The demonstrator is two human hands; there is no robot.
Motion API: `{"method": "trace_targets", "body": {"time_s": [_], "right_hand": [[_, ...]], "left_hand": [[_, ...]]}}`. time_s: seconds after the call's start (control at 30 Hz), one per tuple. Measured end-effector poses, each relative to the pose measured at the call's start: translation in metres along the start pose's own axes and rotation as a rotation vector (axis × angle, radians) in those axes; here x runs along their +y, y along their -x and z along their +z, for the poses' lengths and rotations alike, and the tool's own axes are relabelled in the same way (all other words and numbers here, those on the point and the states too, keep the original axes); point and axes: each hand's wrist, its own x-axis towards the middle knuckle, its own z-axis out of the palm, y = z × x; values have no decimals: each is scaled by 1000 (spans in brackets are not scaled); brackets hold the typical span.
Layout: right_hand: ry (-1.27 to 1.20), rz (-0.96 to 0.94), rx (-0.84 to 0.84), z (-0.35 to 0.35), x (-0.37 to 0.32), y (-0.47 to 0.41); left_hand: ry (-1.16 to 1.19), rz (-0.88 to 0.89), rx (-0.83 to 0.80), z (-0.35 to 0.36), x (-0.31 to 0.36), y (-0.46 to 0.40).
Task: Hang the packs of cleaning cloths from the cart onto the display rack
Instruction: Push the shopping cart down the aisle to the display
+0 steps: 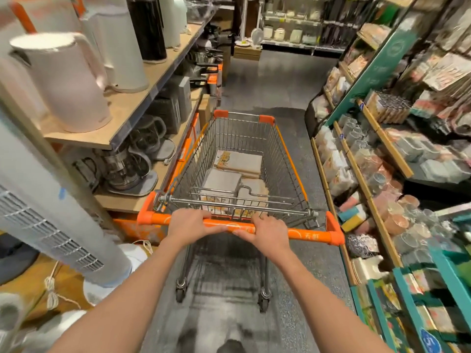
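Running down the middle of a shop aisle is a grey speckled floor (277,80). Wooden shelves (132,103) with white kettles (63,82) stand on the left, and green shelves (377,80) full of cups and packs stand on the right. A wire cart (288,171) sits between them. Flat packs of cleaning cloths (239,163) lie at its bottom. The left hand (190,222) and right hand (267,229) each have a closed grip around the orange handle (311,235).

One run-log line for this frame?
left hand + right hand: grip orange cart handle | flat cloth packs: in wire basket | none hung
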Motion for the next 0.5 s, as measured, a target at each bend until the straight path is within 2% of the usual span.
{"method": "trace_targets", "body": {"time_s": [0.27,0.5], "right_hand": [[-32,-28,21,-2,33,-121],[-50,-39,12,-2,55,-201]], "left_hand": [[5,-45,75,6,-23,-117],[-3,-51,4,5,-37,-198]]}}
